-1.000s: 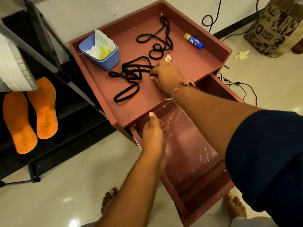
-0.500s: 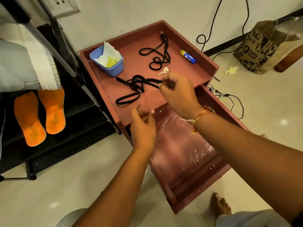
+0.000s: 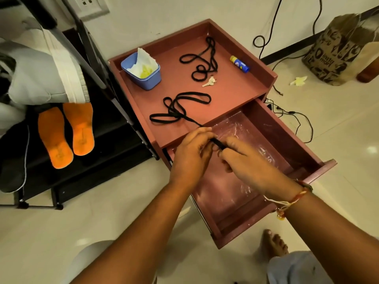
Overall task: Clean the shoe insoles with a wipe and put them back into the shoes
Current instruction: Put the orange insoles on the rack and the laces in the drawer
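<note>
the two orange insoles (image 3: pixel 67 134) lie side by side, just touching or nearly so, on a shelf of the black rack (image 3: pixel 102 156). their long axes run roughly from 12 to 6 o'clock. the upper ends are tucked under a hanging white cloth (image 3: pixel 67 78), and the rounded ends point down toward 6. no shoe is clearly in view; a dark shape at the far left edge may be one, but i cannot tell.

both hands are well apart from the insoles, which lie at about 9 o'clock from them, beyond the corner of the red cabinet (image 3: pixel 266 70). the left hand (image 3: pixel 190 152) is the nearer of the two. the reach to the insoles looks like a leftward sweep across the cabinet edge.

neither hand is free. the left hand curls its fingers around the end of a black shoelace (image 3: pixel 180 107), and the right hand (image 3: pixel 252 167) pinches the same lace just beside it, over the open drawer (image 3: pixel 287 140). the rest of the lace trails off to 11 o'clock onto the cabinet top.

a wipe (image 3: pixel 143 62) sticks out of a blue tub (image 3: pixel 143 78) at about 11 o'clock from the hands, roughly between them and the rack. a second black lace (image 3: pixel 203 62), a key (image 3: pixel 209 82) and a glue stick (image 3: pixel 239 64) lie farther back, toward 12 and 1.

my guess is that the lace has to be set down before wipe or insoles can be taken.
</note>
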